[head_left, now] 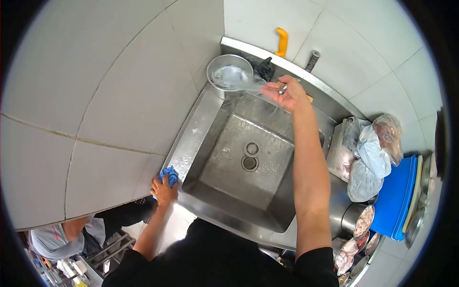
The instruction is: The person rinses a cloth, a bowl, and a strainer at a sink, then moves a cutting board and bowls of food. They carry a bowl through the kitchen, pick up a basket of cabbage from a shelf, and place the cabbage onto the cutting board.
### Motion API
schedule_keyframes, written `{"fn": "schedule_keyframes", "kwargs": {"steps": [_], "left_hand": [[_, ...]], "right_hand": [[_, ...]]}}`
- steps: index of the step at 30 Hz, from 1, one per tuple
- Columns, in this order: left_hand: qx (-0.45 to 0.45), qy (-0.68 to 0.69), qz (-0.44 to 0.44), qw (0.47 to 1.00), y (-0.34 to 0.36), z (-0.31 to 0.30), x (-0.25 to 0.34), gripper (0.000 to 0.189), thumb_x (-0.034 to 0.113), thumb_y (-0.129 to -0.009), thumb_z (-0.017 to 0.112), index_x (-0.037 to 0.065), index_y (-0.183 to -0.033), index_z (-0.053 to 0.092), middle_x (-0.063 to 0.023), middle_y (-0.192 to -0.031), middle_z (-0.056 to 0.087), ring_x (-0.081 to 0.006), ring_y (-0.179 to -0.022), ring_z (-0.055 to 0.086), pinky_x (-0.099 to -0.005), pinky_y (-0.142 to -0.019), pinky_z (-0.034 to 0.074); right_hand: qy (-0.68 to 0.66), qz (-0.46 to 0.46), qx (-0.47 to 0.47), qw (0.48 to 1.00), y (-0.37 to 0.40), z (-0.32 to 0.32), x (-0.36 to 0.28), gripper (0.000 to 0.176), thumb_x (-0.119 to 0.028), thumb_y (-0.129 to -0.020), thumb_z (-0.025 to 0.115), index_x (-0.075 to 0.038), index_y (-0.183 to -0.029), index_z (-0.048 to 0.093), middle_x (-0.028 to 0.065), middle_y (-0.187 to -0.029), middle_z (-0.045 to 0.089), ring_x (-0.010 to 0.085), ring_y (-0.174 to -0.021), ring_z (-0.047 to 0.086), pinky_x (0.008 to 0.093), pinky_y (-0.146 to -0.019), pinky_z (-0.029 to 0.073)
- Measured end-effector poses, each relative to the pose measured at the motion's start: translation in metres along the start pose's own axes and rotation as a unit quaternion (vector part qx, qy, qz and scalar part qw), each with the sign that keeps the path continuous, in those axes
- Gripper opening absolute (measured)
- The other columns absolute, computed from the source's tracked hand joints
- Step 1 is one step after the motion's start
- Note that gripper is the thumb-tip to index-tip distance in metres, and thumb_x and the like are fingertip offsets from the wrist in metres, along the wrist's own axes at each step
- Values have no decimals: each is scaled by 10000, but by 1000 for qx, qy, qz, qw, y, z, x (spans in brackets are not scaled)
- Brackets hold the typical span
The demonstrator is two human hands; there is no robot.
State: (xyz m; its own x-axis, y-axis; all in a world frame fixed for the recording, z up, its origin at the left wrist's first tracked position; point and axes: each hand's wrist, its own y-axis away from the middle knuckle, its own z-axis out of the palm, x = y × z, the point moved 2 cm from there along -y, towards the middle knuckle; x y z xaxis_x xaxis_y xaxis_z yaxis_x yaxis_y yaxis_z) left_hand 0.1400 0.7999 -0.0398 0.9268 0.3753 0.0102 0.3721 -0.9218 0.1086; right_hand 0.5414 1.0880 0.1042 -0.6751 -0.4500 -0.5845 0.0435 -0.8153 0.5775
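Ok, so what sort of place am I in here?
Probably a commercial kitchen, at its washing and prep area. The big stainless-steel sink suggests it, as do the metal pot of what looks like raw meat and the filled plastic bags beside the sink.

Metal bowl point(215, 86) — positioned at sink point(282, 191) far-left corner; plastic bags point(369, 162) — located right of sink.

The steel sink counter point(187, 148) bears a metal pot point(219, 91), blue cloth point(169, 175) and filled plastic bags point(367, 174).
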Motion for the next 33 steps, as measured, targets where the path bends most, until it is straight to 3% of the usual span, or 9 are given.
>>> {"fn": "schedule_keyframes", "kwargs": {"steps": [3,5,8,11,14,20,23,29,33], "left_hand": [[17,120,34,992,-32,-33,20,540,288,-767,668,96,-1237,483,-208,-1205,491,-366,-1122,471,-475,-901,380],[115,371,128,912,-92,-61,83,574,378,-786,650,30,-1218,501,-217,-1131,553,-339,-1075,523,-440,-908,400],[-99,605,-56,788,-186,-95,209,711,459,-763,667,-69,-1201,485,-186,-1008,608,-274,-948,593,-384,-834,476],[-187,647,-119,730,-261,-50,278,577,304,-780,662,-110,-1142,489,-197,-945,578,-285,-802,599,-425,-680,540],[-212,720,-150,643,-274,-28,280,306,35,-740,528,-119,-1000,481,-199,-876,510,-301,-706,573,-417,-496,567],[-225,754,-161,596,-219,-20,197,191,-51,-698,484,-74,-875,415,-155,-787,464,-282,-647,548,-431,-465,582],[-183,746,-138,625,-190,-55,175,248,-68,-703,485,-56,-921,367,-156,-786,471,-279,-637,550,-423,-470,589],[-200,756,-107,613,-196,-67,168,252,-81,-722,486,-33,-927,347,-148,-812,463,-274,-654,560,-408,-513,599],[-208,765,-113,599,-223,-64,217,219,-62,-731,493,-51,-912,371,-164,-839,473,-288,-676,571,-423,-542,598]], "right_hand": [[11,10,-12,1000,2,-1,0,390,-112,-844,442,192,-1070,350,329,-1027,484,474,-959,542,553,-828,502],[-5,-20,15,1000,3,3,4,382,-122,-852,448,149,-1107,359,313,-1029,483,451,-961,538,538,-837,500],[-76,-104,78,989,-13,-2,16,357,-147,-857,515,-1,-1168,417,225,-983,478,330,-885,526,463,-829,509],[-142,-159,126,969,-24,13,18,406,-126,-844,549,49,-1158,361,258,-1021,427,385,-896,511,515,-864,489],[-168,-154,134,965,-26,26,17,387,-126,-839,551,18,-1154,381,248,-1023,410,372,-903,499,512,-862,487],[-169,-132,93,972,-45,24,16,376,-124,-837,542,24,-1152,399,225,-995,422,380,-956,490,519,-872,474],[-173,-135,88,972,-50,26,17,380,-128,-843,532,33,-1160,395,231,-1014,428,378,-960,492,516,-877,471],[-160,-154,86,971,-46,32,18,385,-139,-859,508,69,-1158,385,245,-1049,429,378,-961,495,501,-880,473],[-100,-108,62,987,-39,26,16,402,-133,-863,490,115,-1147,351,260,-1046,427,411,-1009,487,524,-890,466]]}}
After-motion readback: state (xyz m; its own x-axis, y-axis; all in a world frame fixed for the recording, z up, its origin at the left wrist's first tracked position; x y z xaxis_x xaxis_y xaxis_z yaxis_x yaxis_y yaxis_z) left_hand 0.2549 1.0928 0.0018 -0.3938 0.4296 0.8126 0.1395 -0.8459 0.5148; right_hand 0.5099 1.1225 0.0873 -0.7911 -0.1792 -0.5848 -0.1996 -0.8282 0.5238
